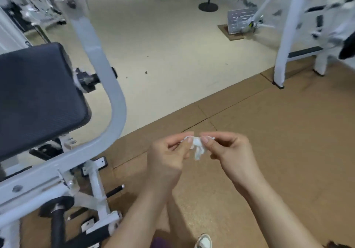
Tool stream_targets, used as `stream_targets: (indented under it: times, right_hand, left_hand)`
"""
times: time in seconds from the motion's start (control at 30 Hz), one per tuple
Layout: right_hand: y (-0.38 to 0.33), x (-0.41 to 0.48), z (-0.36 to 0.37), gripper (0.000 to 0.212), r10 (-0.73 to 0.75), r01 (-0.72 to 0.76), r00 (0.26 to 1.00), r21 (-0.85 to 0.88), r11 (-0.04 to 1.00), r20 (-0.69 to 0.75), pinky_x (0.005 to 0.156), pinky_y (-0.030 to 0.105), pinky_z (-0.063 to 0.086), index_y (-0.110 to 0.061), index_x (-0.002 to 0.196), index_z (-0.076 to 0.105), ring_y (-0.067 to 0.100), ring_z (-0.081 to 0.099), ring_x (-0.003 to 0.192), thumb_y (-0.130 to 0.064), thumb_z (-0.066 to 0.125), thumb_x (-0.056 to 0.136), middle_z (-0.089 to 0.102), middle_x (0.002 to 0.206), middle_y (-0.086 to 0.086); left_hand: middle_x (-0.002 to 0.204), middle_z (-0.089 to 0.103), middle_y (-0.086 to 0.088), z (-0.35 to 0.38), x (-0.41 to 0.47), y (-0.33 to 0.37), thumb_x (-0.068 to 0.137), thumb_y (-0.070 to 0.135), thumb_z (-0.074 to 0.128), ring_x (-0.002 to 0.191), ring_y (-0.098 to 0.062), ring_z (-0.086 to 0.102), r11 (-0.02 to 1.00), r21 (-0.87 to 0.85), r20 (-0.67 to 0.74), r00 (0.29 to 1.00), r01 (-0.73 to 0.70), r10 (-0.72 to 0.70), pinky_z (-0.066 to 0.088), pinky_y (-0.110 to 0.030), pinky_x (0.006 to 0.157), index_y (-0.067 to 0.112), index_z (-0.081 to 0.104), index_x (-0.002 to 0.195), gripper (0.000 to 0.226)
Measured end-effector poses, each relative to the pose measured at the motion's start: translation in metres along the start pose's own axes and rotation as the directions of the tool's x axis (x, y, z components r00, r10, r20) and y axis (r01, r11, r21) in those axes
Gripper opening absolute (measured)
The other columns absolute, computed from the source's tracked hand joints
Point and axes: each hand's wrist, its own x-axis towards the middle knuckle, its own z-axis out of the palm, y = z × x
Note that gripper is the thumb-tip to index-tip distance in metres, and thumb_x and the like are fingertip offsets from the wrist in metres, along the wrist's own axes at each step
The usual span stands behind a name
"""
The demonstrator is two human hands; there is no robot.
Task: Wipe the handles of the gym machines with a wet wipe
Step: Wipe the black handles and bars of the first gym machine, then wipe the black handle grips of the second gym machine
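A small crumpled white wet wipe [197,148] hangs between my two hands in front of me, above the brown floor. My left hand [169,155] pinches its left edge between thumb and fingers. My right hand [228,149] pinches its right edge the same way. To my left stands a white gym machine [107,86] with a curved frame tube and a black padded seat [36,98]. A short black peg handle [115,191] sticks out low on its frame. Neither hand touches the machine.
A second white machine frame [286,36] stands at the right, with a perforated footplate [241,20] behind it. A black round stand base [208,6] sits on the pale floor far ahead. Brown mats [269,142] cover the floor under me. My shoe [204,241] shows at the bottom.
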Motion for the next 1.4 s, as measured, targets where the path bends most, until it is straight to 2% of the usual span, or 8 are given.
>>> stream_targets:
  times: [0.13, 0.3, 0.47, 0.6, 0.83, 1.0, 1.2, 1.4]
  right_hand:
    - [-0.010, 0.016, -0.084, 0.012, 0.034, 0.010, 0.974, 0.194, 0.981, -0.224, 0.058, 0.025, 0.054, -0.011, 0.081, 0.072, 0.011, 0.066, 0.070, -0.012, 0.063, 0.089, 0.069, 0.075, 0.005]
    - [-0.020, 0.066, -0.171, 0.022, 0.126, 0.012, 0.912, 0.334, 0.943, -0.390, 0.047, 0.025, 0.044, -0.005, 0.077, 0.063, 0.021, 0.055, 0.054, -0.021, 0.060, 0.093, 0.054, 0.067, 0.015]
    - [-0.030, 0.133, -0.232, 0.025, 0.252, -0.046, 0.893, 0.482, 0.875, -0.373, 0.058, 0.032, 0.045, -0.011, 0.076, 0.057, 0.023, 0.053, 0.060, -0.031, 0.060, 0.092, 0.053, 0.067, 0.011]
    - [-0.051, 0.210, -0.279, 0.030, 0.240, -0.059, 0.892, 0.428, 0.902, -0.382, 0.063, 0.037, 0.036, -0.014, 0.079, 0.055, 0.027, 0.046, 0.067, -0.041, 0.060, 0.090, 0.049, 0.077, 0.012]
    - [-0.099, 0.310, -0.363, 0.030, 0.105, 0.056, 0.926, 0.408, 0.911, -0.362, 0.044, 0.021, 0.031, -0.009, 0.083, 0.057, 0.013, 0.048, 0.053, -0.037, 0.055, 0.092, 0.053, 0.069, 0.008]
    - [-0.099, 0.366, -0.432, 0.035, 0.164, 0.156, 0.845, 0.528, 0.835, -0.509, 0.063, 0.032, 0.033, -0.003, 0.100, 0.063, 0.030, 0.053, 0.082, -0.032, 0.068, 0.081, 0.063, 0.093, 0.020]
    - [-0.105, 0.444, -0.558, 0.019, 0.197, 0.227, 0.790, 0.575, 0.786, -0.580, 0.055, 0.028, 0.054, -0.006, 0.090, 0.069, 0.018, 0.065, 0.064, -0.024, 0.062, 0.089, 0.067, 0.070, 0.007]
    - [-0.113, 0.535, -0.703, 0.028, 0.066, -0.043, 0.649, 0.050, 0.998, -0.758, 0.064, 0.034, 0.050, -0.018, 0.079, 0.065, 0.022, 0.062, 0.072, -0.037, 0.053, 0.094, 0.067, 0.080, 0.016]
  left_hand:
    - [0.073, 0.074, -0.002, 0.077, 0.023, 0.019, 0.080, 0.017, 0.075, 0.067, -0.011, 0.068, 0.999, 0.030, 0.133, 0.991, 0.021, -0.025, 0.053, -0.023, 0.066, 0.022, 0.075, 0.080, 0.005]
    - [0.073, 0.060, -0.007, 0.156, 0.074, 0.035, 0.074, 0.019, 0.069, 0.067, -0.022, 0.051, 0.982, 0.188, 0.580, 0.806, 0.012, -0.121, 0.039, -0.034, 0.066, 0.015, 0.073, 0.090, 0.018]
    - [0.063, 0.054, -0.002, 0.218, 0.150, 0.051, 0.071, 0.023, 0.076, 0.060, -0.017, 0.046, 0.985, 0.161, 0.621, 0.770, 0.061, -0.149, 0.034, -0.029, 0.060, 0.015, 0.064, 0.073, 0.014]
    - [0.066, 0.051, -0.006, 0.275, 0.237, 0.067, 0.062, 0.025, 0.068, 0.068, -0.024, 0.046, 0.942, -0.157, 0.692, 0.713, 0.295, -0.108, 0.033, -0.030, 0.062, 0.017, 0.058, 0.057, 0.014]
    - [0.064, 0.041, 0.005, 0.385, 0.363, 0.123, 0.080, 0.010, 0.064, 0.053, -0.006, 0.042, 0.757, -0.352, 0.715, 0.680, 0.551, -0.162, 0.029, -0.016, 0.042, 0.017, 0.051, 0.069, 0.018]
    - [0.067, 0.053, 0.003, 0.469, 0.433, 0.141, 0.071, 0.020, 0.070, 0.051, -0.009, 0.052, 0.942, -0.151, 0.677, 0.726, 0.299, -0.122, 0.038, -0.018, 0.039, 0.017, 0.066, 0.101, 0.031]
    - [0.074, 0.061, -0.001, 0.587, 0.510, 0.147, 0.057, 0.027, 0.089, 0.069, -0.012, 0.060, 0.979, 0.176, 0.868, 0.486, -0.104, -0.105, 0.049, -0.021, 0.063, 0.029, 0.075, 0.094, 0.039]
    - [0.056, 0.056, 0.010, 0.738, 0.549, 0.156, 0.076, 0.051, 0.062, 0.054, -0.002, 0.052, 0.945, 0.176, 0.738, 0.672, -0.277, 0.060, 0.038, -0.012, 0.052, 0.025, 0.067, 0.060, 0.031]
